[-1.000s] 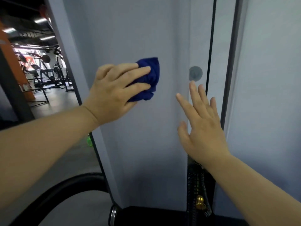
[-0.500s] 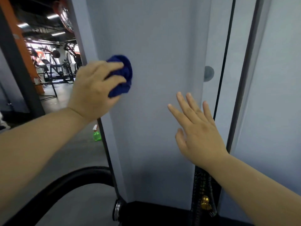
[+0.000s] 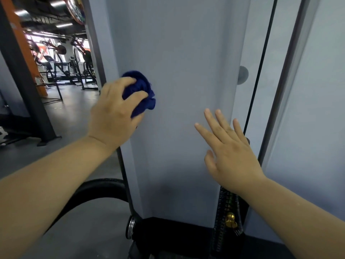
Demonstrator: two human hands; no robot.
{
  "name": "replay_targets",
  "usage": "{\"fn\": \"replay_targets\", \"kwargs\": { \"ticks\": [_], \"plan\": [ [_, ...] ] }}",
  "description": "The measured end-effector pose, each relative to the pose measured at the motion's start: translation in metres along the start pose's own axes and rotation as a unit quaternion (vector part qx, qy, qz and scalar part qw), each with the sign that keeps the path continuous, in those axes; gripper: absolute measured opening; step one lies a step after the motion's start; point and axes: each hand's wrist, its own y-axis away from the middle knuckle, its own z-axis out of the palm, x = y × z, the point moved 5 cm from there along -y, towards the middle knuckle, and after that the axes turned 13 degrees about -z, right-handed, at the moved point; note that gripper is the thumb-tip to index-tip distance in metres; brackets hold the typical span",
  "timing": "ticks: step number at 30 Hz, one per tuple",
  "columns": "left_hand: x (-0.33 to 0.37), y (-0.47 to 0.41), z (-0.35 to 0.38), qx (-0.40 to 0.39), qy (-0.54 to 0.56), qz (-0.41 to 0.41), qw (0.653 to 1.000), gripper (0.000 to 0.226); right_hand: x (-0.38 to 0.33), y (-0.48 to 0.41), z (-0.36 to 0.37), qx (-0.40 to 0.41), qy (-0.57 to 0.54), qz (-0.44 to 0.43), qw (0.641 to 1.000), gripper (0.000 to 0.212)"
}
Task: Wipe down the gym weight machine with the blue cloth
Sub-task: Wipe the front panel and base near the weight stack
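Note:
The weight machine's grey upright panel (image 3: pixel 183 75) fills the middle of the view. My left hand (image 3: pixel 113 113) grips a bunched dark blue cloth (image 3: pixel 143 90) and presses it against the panel's left part, close to its left edge. My right hand (image 3: pixel 229 148) lies flat on the panel's right edge, fingers straight and spread, holding nothing. A round grey cap (image 3: pixel 242 74) sits on the panel edge above my right hand.
A black cable (image 3: pixel 261 58) runs down right of the panel. Below are the black weight stack with a brass pin (image 3: pixel 231 220) and a curved black padded bar (image 3: pixel 89 193). Other gym machines (image 3: pixel 63 70) and a dark post (image 3: pixel 24 81) stand left.
My left hand has carried the cloth from the panel's middle to its left edge, then downward and slightly right. My right hand has stayed flat on the panel.

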Motion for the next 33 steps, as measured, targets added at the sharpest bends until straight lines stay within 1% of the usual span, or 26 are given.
{"fn": "replay_targets", "kwargs": {
  "ticks": [1,3,5,7,8,9,10,12,13,14,16,17,20,21,22,24,26,27,29,30,31,33],
  "plan": [
    [0.006,0.006,0.003,0.004,-0.004,-0.009,1.000,0.027,0.001,0.004,0.001,-0.007,0.003,0.000,1.000,0.076],
    [0.022,0.044,0.022,-0.021,-0.005,0.018,1.000,0.024,0.001,0.011,0.003,-0.022,0.006,-0.002,1.000,0.077],
    [0.032,0.094,0.042,-0.081,-0.002,0.061,0.995,0.026,0.001,0.018,0.005,-0.032,0.006,-0.002,0.999,0.074],
    [0.034,0.124,0.051,-0.146,-0.003,0.112,0.983,0.037,0.002,0.024,0.007,-0.038,0.005,-0.004,0.999,0.074],
    [0.032,0.124,0.049,-0.152,0.002,0.118,0.981,0.036,0.002,0.026,0.007,-0.040,0.006,-0.010,0.999,0.074],
    [0.030,0.114,0.044,-0.133,0.013,0.098,0.986,0.030,0.002,0.027,0.008,-0.041,0.007,-0.017,0.999,0.074],
    [0.028,0.098,0.036,-0.099,0.032,0.059,0.993,0.027,0.003,0.029,0.008,-0.040,0.007,-0.019,0.999,0.074],
    [0.023,0.059,0.021,-0.022,0.063,-0.020,0.998,0.028,0.003,0.032,0.009,-0.035,0.004,-0.013,0.999,0.073],
    [0.023,0.044,0.017,-0.001,0.066,-0.045,0.997,0.028,0.002,0.033,0.009,-0.033,0.004,-0.009,0.999,0.073],
    [0.024,0.037,0.017,0.009,0.065,-0.060,0.996,0.028,0.002,0.035,0.010,-0.034,0.003,-0.006,0.999,0.072],
    [0.035,0.046,0.027,0.006,0.070,-0.051,0.996,0.028,0.003,0.038,0.011,-0.037,-0.002,-0.001,0.999,0.072],
    [0.043,0.063,0.036,-0.015,0.070,-0.036,0.997,0.030,0.003,0.039,0.011,-0.037,-0.003,0.002,0.999,0.072],
    [0.068,0.126,0.060,-0.135,0.047,0.054,0.988,0.040,0.006,0.047,0.011,-0.044,0.004,0.005,0.999,0.072],
    [0.070,0.134,0.062,-0.164,0.043,0.077,0.982,0.041,0.007,0.049,0.012,-0.050,0.010,0.000,0.999,0.072],
    [0.070,0.130,0.061,-0.172,0.051,0.085,0.980,0.040,0.008,0.050,0.013,-0.056,0.014,-0.005,0.998,0.072],
    [0.071,0.101,0.052,-0.123,0.081,0.057,0.987,0.036,0.011,0.051,0.013,-0.062,0.018,-0.010,0.998,0.071],
    [0.069,0.060,0.039,-0.044,0.106,-0.011,0.993,0.040,0.015,0.050,0.011,-0.065,0.024,-0.013,0.998,0.070],
    [0.069,0.045,0.035,-0.017,0.111,-0.046,0.993,0.043,0.016,0.050,0.010,-0.064,0.027,-0.015,0.997,0.070],
    [0.075,0.043,0.038,-0.001,0.105,-0.087,0.991,0.045,0.018,0.051,0.009,-0.064,0.028,-0.015,0.997,0.071],
    [0.081,0.055,0.044,-0.010,0.097,-0.075,0.992,0.046,0.018,0.052,0.009,-0.064,0.030,-0.015,0.997,0.073],
    [0.089,0.075,0.052,-0.030,0.088,-0.039,0.995,0.046,0.018,0.052,0.009,-0.063,0.033,-0.016,0.997,0.074],
    [0.105,0.125,0.069,-0.107,0.061,0.083,0.989,0.045,0.018,0.053,0.009,-0.065,0.044,-0.020,0.997,0.076]
  ]
}}
